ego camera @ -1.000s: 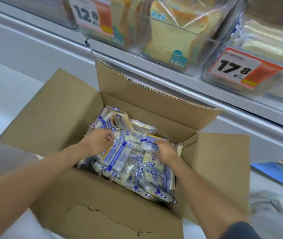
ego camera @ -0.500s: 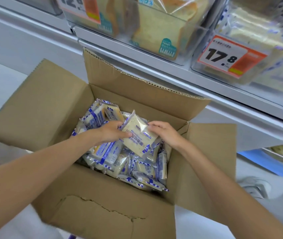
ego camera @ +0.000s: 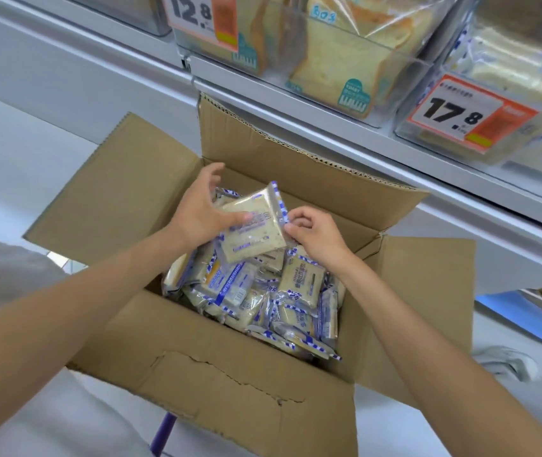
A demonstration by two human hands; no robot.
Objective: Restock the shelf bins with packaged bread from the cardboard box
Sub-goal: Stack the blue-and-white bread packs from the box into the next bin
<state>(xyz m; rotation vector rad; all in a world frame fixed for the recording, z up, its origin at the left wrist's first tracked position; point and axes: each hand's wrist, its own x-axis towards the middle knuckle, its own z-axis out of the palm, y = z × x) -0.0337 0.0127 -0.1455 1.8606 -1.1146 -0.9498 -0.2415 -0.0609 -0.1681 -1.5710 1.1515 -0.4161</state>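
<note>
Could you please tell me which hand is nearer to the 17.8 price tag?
Right. The right hand pinches the right edge of the bread packet, below and left of the 17.8 price tag; the left hand grips its left side, farther from the tag.

Box (ego camera: 216, 400) I'm digging in is matte brown corrugated cardboard, torn rough; bread packs (ego camera: 299, 285) are glossy crinkly plastic, shelf bins (ego camera: 391, 74) clear plastic.

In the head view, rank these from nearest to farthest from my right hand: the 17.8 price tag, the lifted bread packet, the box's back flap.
1. Lifted bread packet, touching the right hand on its left side.
2. Box's back flap, just beyond the hand.
3. 17.8 price tag, high up to the right.
</note>
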